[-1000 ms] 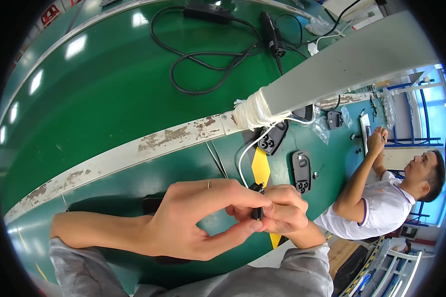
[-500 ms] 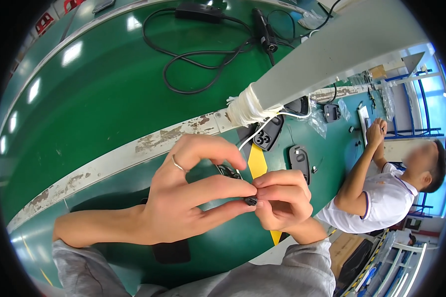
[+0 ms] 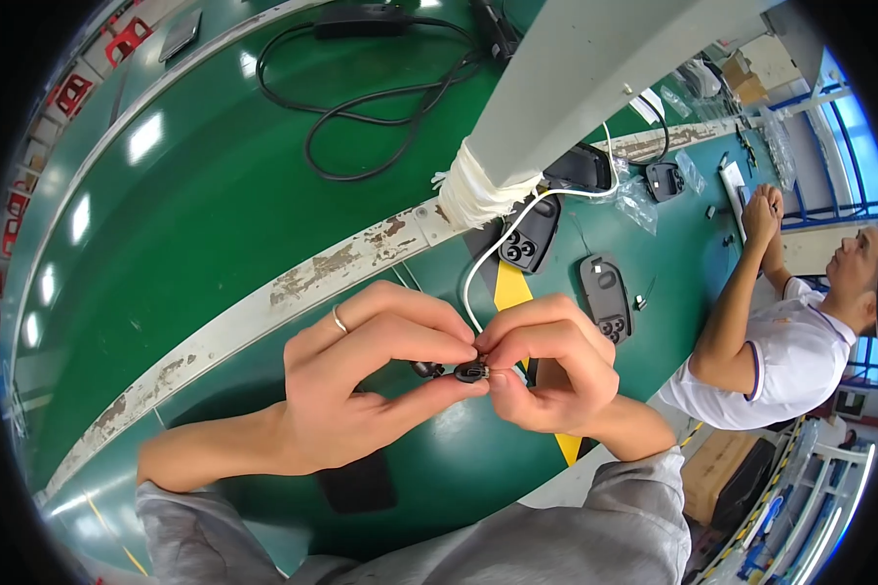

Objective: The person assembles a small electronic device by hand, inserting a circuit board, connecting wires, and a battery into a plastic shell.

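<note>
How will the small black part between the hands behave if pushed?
Probably light: left hand and right hand merely pinch the small black part. Likely rigid, with no visible sag. Might roll or slip, since its outline looks rounded.

Part (image 3: 471, 372) between the hands (image 3: 346, 385); casings (image 3: 606, 291) lie beyond them, rightward, on the table (image 3: 458, 458)

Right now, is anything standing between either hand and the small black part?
Nothing visible is: the left hand pinches the small black part, and the right hand meets its right end. A white cable drops out of sight behind them; its end is hidden.
</note>
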Tool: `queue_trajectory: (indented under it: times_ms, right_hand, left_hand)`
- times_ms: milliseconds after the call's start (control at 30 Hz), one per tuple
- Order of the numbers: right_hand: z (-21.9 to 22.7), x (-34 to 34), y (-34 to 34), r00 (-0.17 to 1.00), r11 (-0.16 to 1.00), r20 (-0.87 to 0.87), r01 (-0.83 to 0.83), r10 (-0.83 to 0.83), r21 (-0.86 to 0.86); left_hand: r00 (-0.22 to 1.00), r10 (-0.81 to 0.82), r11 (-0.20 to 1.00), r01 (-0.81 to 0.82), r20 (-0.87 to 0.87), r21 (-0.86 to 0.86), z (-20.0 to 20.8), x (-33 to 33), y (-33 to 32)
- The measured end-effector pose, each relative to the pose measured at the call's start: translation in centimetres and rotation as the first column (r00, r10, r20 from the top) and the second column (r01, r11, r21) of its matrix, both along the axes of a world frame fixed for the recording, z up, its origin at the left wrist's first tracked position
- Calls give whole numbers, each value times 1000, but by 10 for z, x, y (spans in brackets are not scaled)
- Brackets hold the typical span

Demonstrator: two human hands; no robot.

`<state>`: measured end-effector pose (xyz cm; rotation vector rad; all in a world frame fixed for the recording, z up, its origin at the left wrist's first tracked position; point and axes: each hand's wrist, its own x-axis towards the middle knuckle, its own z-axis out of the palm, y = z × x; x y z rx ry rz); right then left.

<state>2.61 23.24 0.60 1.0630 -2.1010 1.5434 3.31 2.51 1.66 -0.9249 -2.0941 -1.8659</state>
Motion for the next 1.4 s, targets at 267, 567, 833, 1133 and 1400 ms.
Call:
queue_trajectory:
  times_ms: [267,567,833,1133,1400]
  right_hand:
    - [-1,0,2,999,1000,-33,-15,15,2]
    - [-2,-2,1,997,999,-80,-17,19,29]
    - [1,-5,4,1000,998,-1,-10,10,62]
    - [0,-5,7,927,993,356,-99,114,-60]
    - [-4,-3,4,900,986,409,-111,152,-122]
  left_hand:
    - [999,-25,999,24,-44,-31,-2,2,-2]
    - [994,-45,994,35,-101,-99,0,1,-7]
    - [984,-80,996,83,159,-16,-2,-3,-5]
    - [951,-100,990,65,291,127,-4,-7,-2]
    - [956,-100,990,68,277,124,-2,-9,-5]
